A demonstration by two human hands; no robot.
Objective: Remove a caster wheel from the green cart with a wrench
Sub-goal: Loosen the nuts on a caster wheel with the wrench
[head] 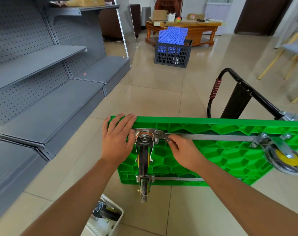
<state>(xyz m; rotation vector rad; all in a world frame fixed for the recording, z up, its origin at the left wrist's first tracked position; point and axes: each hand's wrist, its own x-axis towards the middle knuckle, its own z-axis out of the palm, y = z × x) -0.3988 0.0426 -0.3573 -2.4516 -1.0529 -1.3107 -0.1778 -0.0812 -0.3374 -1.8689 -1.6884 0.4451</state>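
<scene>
The green cart (213, 155) lies upside down on the tiled floor, ribbed underside up. A caster wheel (144, 157) stands on a steel plate at its far left corner. My left hand (117, 138) lies flat on that corner, fingers straight, beside the plate. My right hand (184, 150) pinches the handle of a small steel wrench (163, 136); the wrench head sits on a nut at the plate's upper right corner. A second caster (144, 188) is at the near left corner, and a third caster (281, 157) sits on the right.
The cart's black folded handle (230, 92) with a red grip sticks out behind it. Grey shelving (51, 92) runs along the left. A white bin (109, 218) holding a spare caster stands by my left forearm. A dark crate (173, 53) with blue tiles stands farther back.
</scene>
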